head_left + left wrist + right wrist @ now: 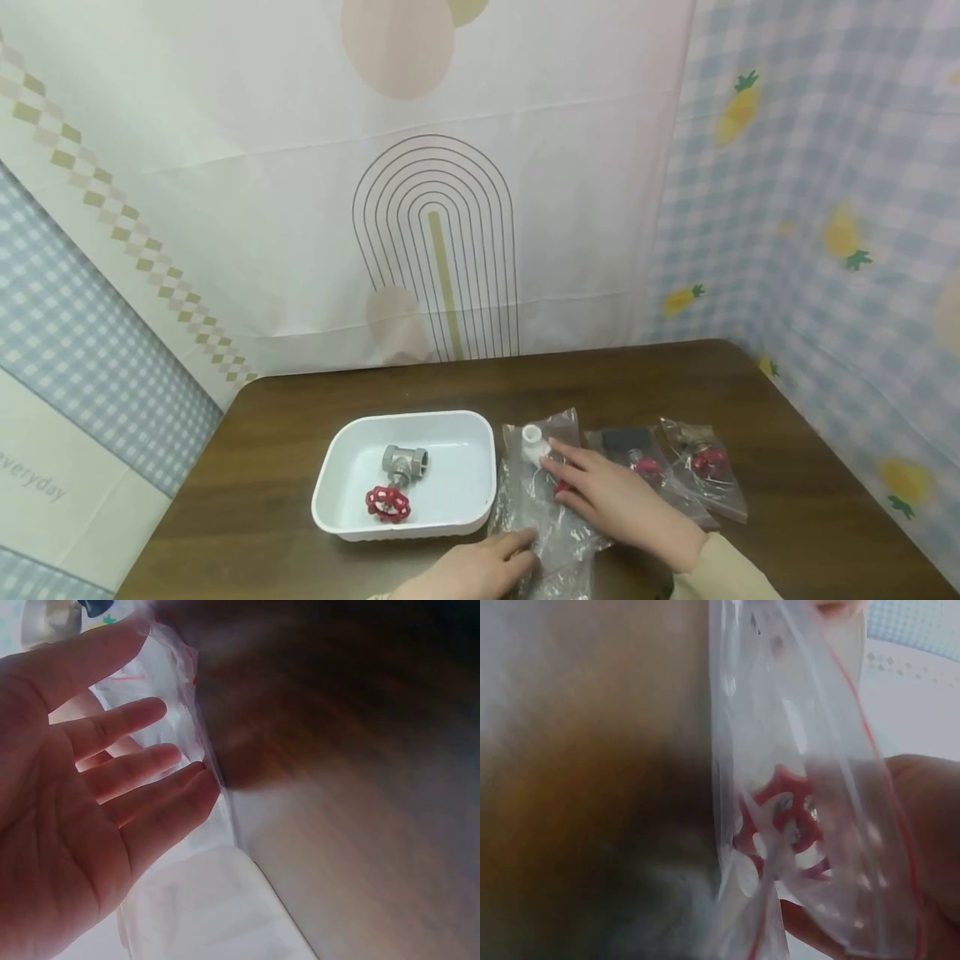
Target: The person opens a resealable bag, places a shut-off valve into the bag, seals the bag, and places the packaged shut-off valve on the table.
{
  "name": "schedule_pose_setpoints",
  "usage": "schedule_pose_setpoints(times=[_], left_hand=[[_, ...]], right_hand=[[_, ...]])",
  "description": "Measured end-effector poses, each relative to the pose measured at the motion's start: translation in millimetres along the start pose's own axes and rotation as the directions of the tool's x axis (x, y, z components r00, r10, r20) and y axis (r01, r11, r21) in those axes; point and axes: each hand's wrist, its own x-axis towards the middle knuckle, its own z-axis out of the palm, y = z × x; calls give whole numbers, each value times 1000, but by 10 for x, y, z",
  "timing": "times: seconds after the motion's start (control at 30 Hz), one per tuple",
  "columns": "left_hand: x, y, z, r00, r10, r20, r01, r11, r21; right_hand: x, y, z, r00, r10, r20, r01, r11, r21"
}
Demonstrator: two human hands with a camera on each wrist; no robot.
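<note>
Left hand point(468, 571), fingers spread, rests at seven o'clock on the bag point(558, 546), probably steadying it while outstretched right hand point(611, 493) touches the valve point(535, 446).

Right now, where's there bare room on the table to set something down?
Free: the table left of the white tray, the strip behind it, and the table right of the rightmost bag. The tray's floor right of the valve is bare too. Crowded: right of the tray, overlapping bags, the left hand and right hand at them.
</note>
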Motion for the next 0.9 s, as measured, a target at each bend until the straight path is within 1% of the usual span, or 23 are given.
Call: schedule_pose_setpoints(times=[0.07,0.17,0.23,0.3,0.4,0.5,0.67,0.73,0.8,0.9], left_hand=[[-5,16,-48,1000,-3,4,3,1000,-11],[-10,15,-28,1000,-1,13,2,1000,-31],[-7,21,-46,999,1,32,0,1000,-29],[-8,24,-37,999,-8,48,10,999,-43],[-9,-3,32,998,-7,60,10,999,-49],[-18,-18,89,997,-4,74,8,998,-54],[-12,4,41,988,-11,152,25,996,-90],[-6,4,44,985,-17,172,34,995,-99],[-5,-7,96,986,-17,164,33,995,-95],[-5,7,122,988,-24,151,37,996,-83]], right_hand=[[67,62,-14,999,31,16,-31,999,19],[169,169,-33,997,70,31,-71,997,31],[229,240,-45,995,92,29,-93,995,34],[273,306,-56,994,106,24,-107,994,34],[307,376,-61,994,110,22,-111,993,33],[310,413,-51,994,100,32,-101,995,28],[286,417,-42,994,99,45,-101,995,27],[262,398,-48,994,96,46,-97,995,22],[227,363,-54,996,83,39,-84,996,15],[150,281,-47,999,40,6,-39,999,-28]])
